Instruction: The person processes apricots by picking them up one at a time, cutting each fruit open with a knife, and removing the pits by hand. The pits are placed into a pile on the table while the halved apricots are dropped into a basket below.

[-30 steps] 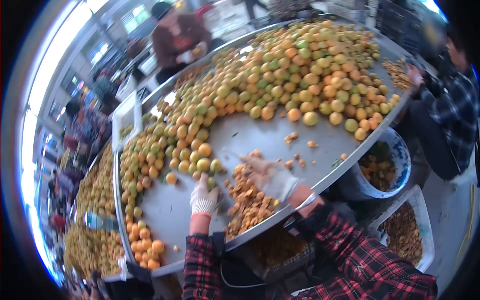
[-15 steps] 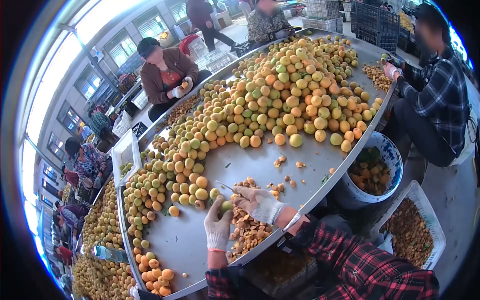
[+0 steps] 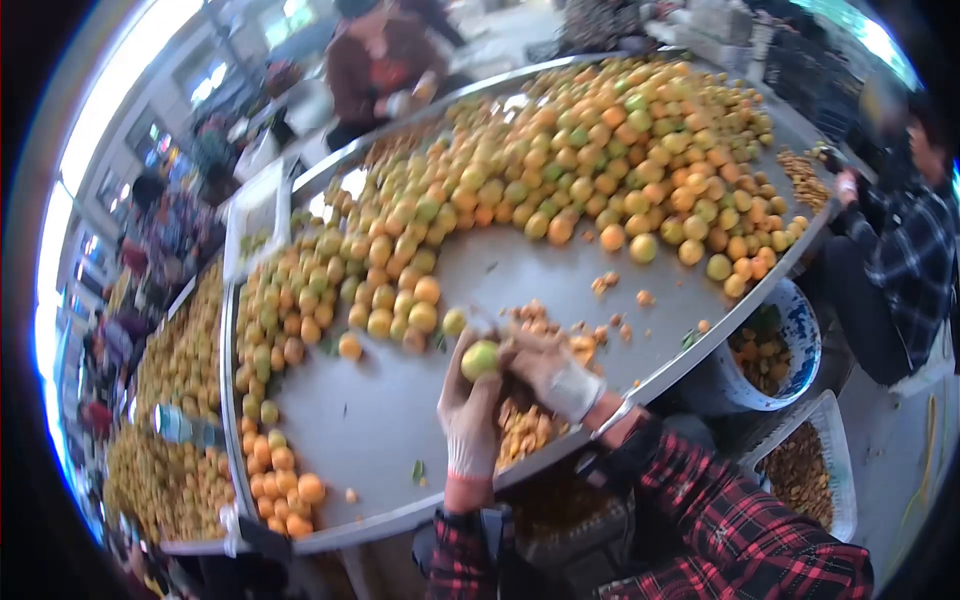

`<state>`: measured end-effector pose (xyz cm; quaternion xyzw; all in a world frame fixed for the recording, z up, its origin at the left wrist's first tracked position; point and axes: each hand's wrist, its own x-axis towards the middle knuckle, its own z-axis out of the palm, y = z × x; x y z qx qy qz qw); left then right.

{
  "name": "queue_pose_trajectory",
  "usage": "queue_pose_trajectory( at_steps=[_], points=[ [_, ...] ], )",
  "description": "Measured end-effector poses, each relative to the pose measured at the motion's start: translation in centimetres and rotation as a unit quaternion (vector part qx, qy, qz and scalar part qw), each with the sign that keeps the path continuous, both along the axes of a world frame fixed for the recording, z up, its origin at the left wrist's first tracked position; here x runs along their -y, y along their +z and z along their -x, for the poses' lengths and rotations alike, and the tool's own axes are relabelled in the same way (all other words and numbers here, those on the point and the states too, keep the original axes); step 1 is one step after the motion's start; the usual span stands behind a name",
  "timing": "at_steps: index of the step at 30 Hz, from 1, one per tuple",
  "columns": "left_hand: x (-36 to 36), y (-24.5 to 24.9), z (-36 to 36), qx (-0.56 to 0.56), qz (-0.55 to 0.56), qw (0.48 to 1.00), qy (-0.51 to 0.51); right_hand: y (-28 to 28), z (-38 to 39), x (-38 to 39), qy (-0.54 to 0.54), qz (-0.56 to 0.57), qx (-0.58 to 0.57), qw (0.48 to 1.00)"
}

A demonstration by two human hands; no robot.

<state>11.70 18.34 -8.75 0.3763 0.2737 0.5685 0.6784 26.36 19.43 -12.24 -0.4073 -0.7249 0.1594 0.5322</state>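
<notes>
My left hand, in a whitish work glove, is closed around a green-yellow apricot over the metal table. Touching or nearly touching that fruit, my gloved right hand has its fingers closed on a small knife, whose blade is smeared by motion. Cut apricot pieces lie in a pile under and beside my hands. Beyond them a large heap of whole apricots curves across the table.
A white bucket with fruit scraps stands at the table's right edge, near a white crate of brown pieces. A white tray sits at the left corner. Co-workers sit around, one in a plaid shirt at right.
The camera view has shifted and blurred. My left hand has turned so the apricot faces up more plainly, and my right hand has come close against it. The knife blade shows less clearly.
</notes>
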Motion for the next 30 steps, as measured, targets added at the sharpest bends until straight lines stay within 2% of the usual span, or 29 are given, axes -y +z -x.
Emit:
queue_pose_trajectory(
  at_steps=[1, 2, 6, 9, 15, 18, 22, 26, 30],
  points=[
    [0.0, -0.2, 0.3, -0.007, 0.000, 1.000, -0.004, 0.9, 0.2, 0.3, 0.056, 0.165, -0.129, 0.976],
    [0.0, -0.6, 0.6, -0.012, 0.000, 1.000, -0.010, 2.3, 0.4, 0.8, 0.100, 0.327, -0.247, 0.907],
    [-0.2, -0.7, 1.6, -0.056, -0.024, 0.998, 0.017, 4.6, 0.9, 1.3, 0.156, 0.306, -0.298, 0.891],
    [-0.2, 0.3, 2.0, -0.063, -0.009, 0.998, 0.009, 6.2, 0.0, 1.9, 0.146, 0.392, -0.275, 0.866],
    [0.1, 0.4, 1.8, -0.078, -0.005, 0.997, -0.005, 6.6, -0.4, 2.6, 0.201, 0.391, -0.299, 0.847],
    [0.3, 0.8, 1.6, -0.106, -0.008, 0.994, -0.012, 7.0, -0.7, 2.5, 0.177, 0.414, -0.274, 0.850],
    [0.7, 0.1, 1.6, -0.089, -0.002, 0.996, -0.026, 7.0, -1.1, 2.4, 0.189, 0.426, -0.276, 0.841],
    [1.3, -0.2, 1.5, -0.181, -0.060, 0.981, 0.040, 6.7, -1.0, 2.5, 0.193, 0.440, -0.304, 0.823],
    [1.6, -0.4, 1.7, -0.187, -0.054, 0.980, 0.028, 6.5, -1.1, 2.4, 0.203, 0.459, -0.293, 0.814]
  ],
)
